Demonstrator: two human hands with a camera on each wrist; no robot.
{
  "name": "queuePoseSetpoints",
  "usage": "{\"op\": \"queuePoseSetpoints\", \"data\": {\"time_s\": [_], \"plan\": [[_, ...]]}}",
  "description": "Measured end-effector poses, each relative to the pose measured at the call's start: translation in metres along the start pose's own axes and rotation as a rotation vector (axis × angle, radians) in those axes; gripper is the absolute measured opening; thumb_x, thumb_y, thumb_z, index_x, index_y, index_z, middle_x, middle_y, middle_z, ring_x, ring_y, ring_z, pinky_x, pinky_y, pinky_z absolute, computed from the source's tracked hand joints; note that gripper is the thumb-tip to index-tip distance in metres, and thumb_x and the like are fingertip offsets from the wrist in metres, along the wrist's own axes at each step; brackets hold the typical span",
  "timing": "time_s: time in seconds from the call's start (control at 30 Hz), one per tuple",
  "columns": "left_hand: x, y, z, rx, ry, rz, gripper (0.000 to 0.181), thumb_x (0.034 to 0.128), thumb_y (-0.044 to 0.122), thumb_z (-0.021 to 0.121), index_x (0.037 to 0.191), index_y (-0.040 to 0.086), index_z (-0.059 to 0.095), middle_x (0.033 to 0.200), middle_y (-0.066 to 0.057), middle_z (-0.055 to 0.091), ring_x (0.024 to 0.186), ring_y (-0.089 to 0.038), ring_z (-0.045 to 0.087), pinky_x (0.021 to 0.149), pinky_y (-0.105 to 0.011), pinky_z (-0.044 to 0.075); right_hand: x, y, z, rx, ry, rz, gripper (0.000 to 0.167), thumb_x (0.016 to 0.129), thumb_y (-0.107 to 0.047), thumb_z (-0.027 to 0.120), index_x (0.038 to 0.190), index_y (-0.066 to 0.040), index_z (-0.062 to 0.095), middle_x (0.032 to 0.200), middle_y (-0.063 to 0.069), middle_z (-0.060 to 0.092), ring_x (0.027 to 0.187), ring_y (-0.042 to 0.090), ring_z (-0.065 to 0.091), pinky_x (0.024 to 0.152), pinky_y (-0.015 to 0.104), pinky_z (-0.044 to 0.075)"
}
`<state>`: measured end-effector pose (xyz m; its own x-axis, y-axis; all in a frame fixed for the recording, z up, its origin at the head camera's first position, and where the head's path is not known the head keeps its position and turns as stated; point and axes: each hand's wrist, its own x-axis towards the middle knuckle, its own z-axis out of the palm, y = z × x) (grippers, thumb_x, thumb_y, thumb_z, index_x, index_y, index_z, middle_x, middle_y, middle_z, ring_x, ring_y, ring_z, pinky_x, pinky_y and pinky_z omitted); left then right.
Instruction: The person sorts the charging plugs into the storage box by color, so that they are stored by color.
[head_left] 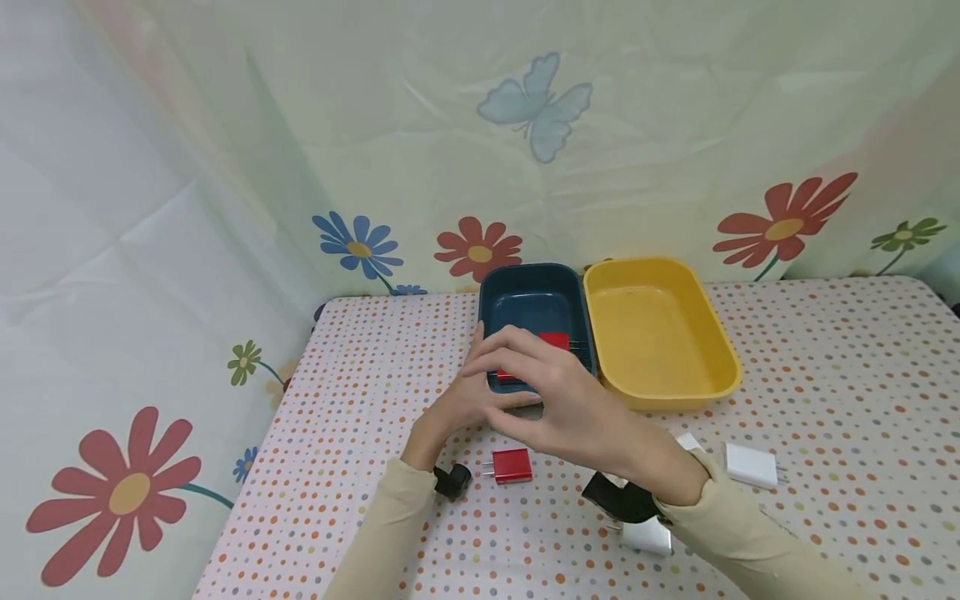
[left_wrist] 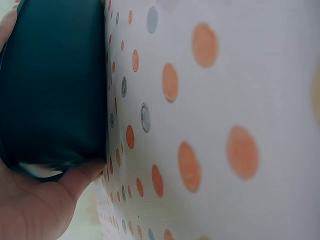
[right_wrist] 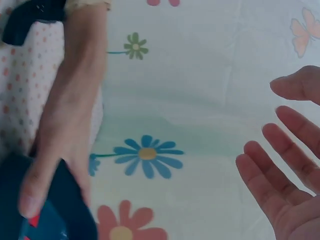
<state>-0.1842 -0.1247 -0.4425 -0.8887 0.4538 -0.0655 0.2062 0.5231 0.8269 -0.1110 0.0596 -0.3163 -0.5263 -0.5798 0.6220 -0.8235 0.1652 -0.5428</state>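
My left hand (head_left: 459, 402) grips the near left corner of a dark blue bin (head_left: 532, 304), its fingers along the side and the thumb across the near end. The left wrist view shows this hand round the bin's wall (left_wrist: 55, 80). Red chargers (head_left: 555, 340) lie inside the bin, partly hidden by my right hand (head_left: 566, 404). That hand hangs above the bin's near end with fingers loosely bent and nothing between them. In the right wrist view its fingers (right_wrist: 275, 185) are spread apart.
A yellow bin (head_left: 652, 333) stands against the blue one on the right. One red charger (head_left: 512, 467) with metal prongs lies on the dotted tablecloth in front. White chargers (head_left: 752, 465) lie nearer the right forearm, some partly covered by it. A printed curtain hangs behind.
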Motion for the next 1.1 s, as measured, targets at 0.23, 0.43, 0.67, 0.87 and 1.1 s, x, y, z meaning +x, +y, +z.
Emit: {"op": "queuePoseSetpoints", "data": {"time_s": [0.23,0.43,0.67,0.87,1.1], "plan": [[0.003,-0.005,-0.002,0.004,0.030,0.019,0.112,0.0972,0.036,0.068,0.164,0.004,-0.016,0.174,-0.019,-0.008,0.160,-0.035,0.000,0.126,-0.061,0.014,-0.027,0.013,0.025,0.037,-0.115,0.116,0.032,0.084,0.001,0.085,0.113,-0.007,0.074,0.117,0.001,0.064,0.105,0.013,0.062,0.089,0.028,0.059],[0.005,0.000,0.004,-0.091,0.076,-0.102,0.129,0.0851,0.038,0.085,0.167,0.019,-0.013,0.176,-0.007,0.003,0.160,-0.028,0.010,0.124,-0.060,0.023,-0.049,0.029,0.039,0.017,-0.227,0.239,0.032,0.085,-0.003,0.086,0.114,-0.008,0.072,0.117,0.000,0.065,0.108,0.014,0.063,0.095,0.033,0.058],[0.003,0.001,0.007,-0.115,0.080,-0.128,0.135,0.0823,0.041,0.090,0.167,0.023,-0.013,0.176,-0.002,0.005,0.159,-0.026,0.011,0.123,-0.059,0.027,-0.066,0.044,0.055,-0.001,-0.351,0.358,0.035,0.084,0.001,0.085,0.117,-0.004,0.074,0.119,0.002,0.063,0.111,0.022,0.063,0.093,0.034,0.058],[0.005,0.000,0.007,-0.105,0.079,-0.129,0.136,0.0817,0.045,0.090,0.167,0.023,-0.014,0.176,-0.002,0.005,0.160,-0.025,0.011,0.123,-0.058,0.026,-0.072,0.052,0.063,-0.015,-0.376,0.427,0.039,0.082,0.003,0.085,0.119,0.000,0.074,0.119,0.004,0.065,0.110,0.024,0.063,0.091,0.036,0.059],[0.004,-0.001,0.006,-0.083,0.090,-0.165,0.136,0.0811,0.047,0.090,0.168,0.025,-0.013,0.176,-0.003,0.005,0.159,-0.027,0.012,0.123,-0.059,0.027,-0.078,0.061,0.070,-0.064,-0.395,0.441,0.041,0.079,0.004,0.087,0.118,0.001,0.074,0.116,0.006,0.064,0.106,0.024,0.063,0.089,0.037,0.059]]}}
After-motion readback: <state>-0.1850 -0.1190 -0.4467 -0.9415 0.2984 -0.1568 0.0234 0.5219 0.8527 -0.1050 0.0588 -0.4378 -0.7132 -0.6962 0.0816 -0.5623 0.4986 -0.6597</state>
